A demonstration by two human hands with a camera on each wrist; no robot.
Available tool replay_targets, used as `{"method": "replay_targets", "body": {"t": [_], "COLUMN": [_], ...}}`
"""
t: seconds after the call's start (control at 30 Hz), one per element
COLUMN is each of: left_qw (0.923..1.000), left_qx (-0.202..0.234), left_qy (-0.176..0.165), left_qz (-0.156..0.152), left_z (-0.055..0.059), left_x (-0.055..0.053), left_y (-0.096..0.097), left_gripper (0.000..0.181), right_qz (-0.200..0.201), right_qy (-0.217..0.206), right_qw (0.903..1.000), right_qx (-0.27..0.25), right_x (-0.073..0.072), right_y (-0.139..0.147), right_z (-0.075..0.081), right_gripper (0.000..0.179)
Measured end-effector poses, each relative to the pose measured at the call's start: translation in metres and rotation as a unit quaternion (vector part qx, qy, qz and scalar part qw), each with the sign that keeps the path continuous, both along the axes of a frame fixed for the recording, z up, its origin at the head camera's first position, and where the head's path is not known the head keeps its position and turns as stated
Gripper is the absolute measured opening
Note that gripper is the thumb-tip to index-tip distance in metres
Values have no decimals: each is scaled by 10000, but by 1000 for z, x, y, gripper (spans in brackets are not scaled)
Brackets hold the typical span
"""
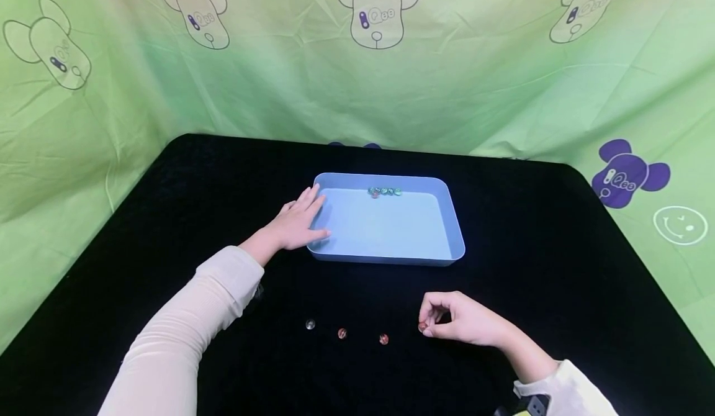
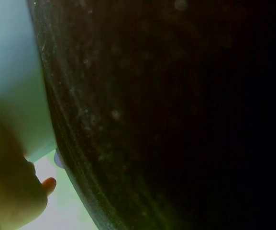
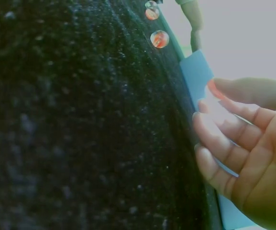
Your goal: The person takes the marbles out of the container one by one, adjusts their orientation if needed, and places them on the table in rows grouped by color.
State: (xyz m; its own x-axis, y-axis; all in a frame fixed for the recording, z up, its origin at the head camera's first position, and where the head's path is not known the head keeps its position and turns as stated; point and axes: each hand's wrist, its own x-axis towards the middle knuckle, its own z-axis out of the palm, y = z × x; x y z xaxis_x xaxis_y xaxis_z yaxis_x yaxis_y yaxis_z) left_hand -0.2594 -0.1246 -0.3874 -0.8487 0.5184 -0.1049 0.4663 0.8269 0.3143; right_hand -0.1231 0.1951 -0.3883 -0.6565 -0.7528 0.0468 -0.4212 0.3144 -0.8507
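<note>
One reddish marble (image 1: 422,327) sits pinched between the right hand's fingers (image 1: 426,305).

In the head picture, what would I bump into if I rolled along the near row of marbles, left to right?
Clear marble, red marble, another red marble, right hand pinching one more marble.

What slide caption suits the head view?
Left hand on blue tray, right hand pinching a reddish marble near three marbles.

the left arm (image 1: 181,332) stretches farther forward, the left hand (image 1: 296,223) back upward, fingers spread, thumb apart. the right arm (image 1: 525,351) slants inward; the right hand (image 1: 465,320) pinches thumb and forefinger together, other fingers loosely bent.
</note>
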Motion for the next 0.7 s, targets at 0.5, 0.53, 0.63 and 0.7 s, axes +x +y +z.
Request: {"method": "replay_targets", "body": {"t": [0.5, 0.53, 0.63, 0.7], "left_qw": [10000, 10000, 10000, 10000], "left_qx": [-2, -8, -16, -30], "left_qy": [-2, 2, 20, 36], "left_qz": [20, 22, 14, 15], "left_z": [-1, -2, -2, -2], "left_x": [0, 0, 0, -1], "left_y": [0, 0, 0, 0], "left_gripper": [79, 79, 79, 79], "right_qz": [139, 143, 150, 155], "right_qy": [-132, -118, -17, 64], "right_qw": [9998, 9998, 9999, 9998], "right_qx": [17, 33, 76, 112], "right_x": [9, 9, 9, 9], "right_y": [2, 2, 2, 2], "right_z": [-5, -5, -5, -5], "right_gripper": [15, 15, 17, 18]}}
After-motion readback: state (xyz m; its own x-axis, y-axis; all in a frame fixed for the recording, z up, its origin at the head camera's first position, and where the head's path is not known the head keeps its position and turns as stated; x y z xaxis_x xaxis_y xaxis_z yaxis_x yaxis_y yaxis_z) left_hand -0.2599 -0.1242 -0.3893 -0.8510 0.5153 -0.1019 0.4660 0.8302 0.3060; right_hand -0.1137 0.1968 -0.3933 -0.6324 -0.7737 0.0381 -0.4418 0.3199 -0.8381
